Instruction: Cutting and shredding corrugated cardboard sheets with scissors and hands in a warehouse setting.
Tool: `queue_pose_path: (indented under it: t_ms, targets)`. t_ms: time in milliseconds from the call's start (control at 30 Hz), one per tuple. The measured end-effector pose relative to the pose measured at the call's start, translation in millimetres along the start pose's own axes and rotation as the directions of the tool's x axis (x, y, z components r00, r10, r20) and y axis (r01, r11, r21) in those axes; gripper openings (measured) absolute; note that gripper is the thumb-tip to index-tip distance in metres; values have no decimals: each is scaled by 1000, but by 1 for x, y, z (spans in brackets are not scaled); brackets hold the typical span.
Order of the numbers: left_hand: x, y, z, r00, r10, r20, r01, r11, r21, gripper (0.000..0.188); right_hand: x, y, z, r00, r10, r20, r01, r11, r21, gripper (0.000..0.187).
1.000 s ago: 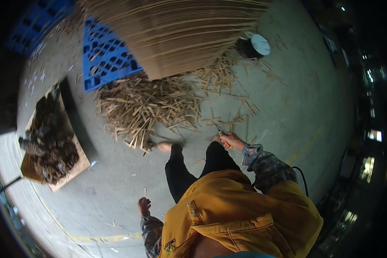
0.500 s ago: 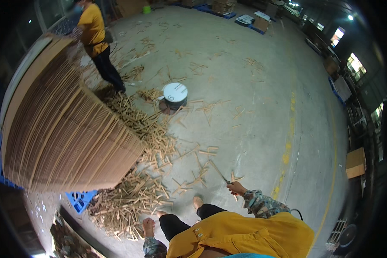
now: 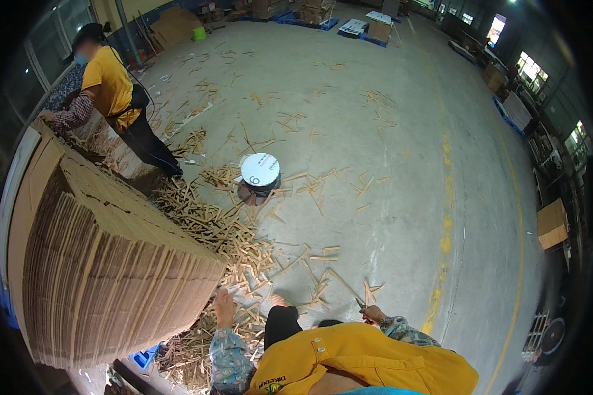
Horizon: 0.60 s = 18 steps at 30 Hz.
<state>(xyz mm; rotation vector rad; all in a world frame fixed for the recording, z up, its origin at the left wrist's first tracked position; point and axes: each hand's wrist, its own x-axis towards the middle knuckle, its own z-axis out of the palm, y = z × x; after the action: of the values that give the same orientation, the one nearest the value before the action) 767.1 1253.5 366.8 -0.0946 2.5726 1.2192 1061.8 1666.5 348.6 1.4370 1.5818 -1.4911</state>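
Note:
My left hand (image 3: 224, 308) is raised beside the near corner of a tall stack of cardboard sheets (image 3: 118, 289). Its fingers look loosely apart and hold nothing; whether they touch the stack I cannot tell. Low on the right, my right hand (image 3: 373, 315) is closed around a slim, dark tool (image 3: 360, 303), its kind too small to make out. A thin tan strip (image 3: 342, 283) lines up with the tool's tip, apparently on the floor. Loose cardboard strips (image 3: 244, 247) lie heaped along the stack's foot.
Across the stack, a person in a yellow shirt (image 3: 112, 82) leans with a hand on its far end. A dark round bin with a white lid (image 3: 260, 171) stands on the floor. Blue pallet parts (image 3: 143, 356) show below the stack. A brown box (image 3: 552, 224) sits far right.
My left hand has risen from low beside my leg to the stack's near corner, its fingers loosening. My view has shifted, showing more of the stack's top. The other person leans onto the stack.

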Motion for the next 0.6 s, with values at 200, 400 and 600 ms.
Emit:
queue_pose_path:
  t_ms: [200, 400, 600]
  targets:
    - [67, 66, -45, 973, 190, -129, -175, 977, 123, 28, 42, -55, 27, 992, -119, 43, 124, 981, -150, 29]
    - [111, 102, -84, 912, 214, -350, -166, 973, 161, 28, 108, -136, 51, 917, -399, -2, 345, 795, -499, 32]
    - [136, 100, -85, 884, 125, -451, 2, 963, 270, 28, 170, -256, 52, 979, -178, 99, 200, 935, -294, 36]
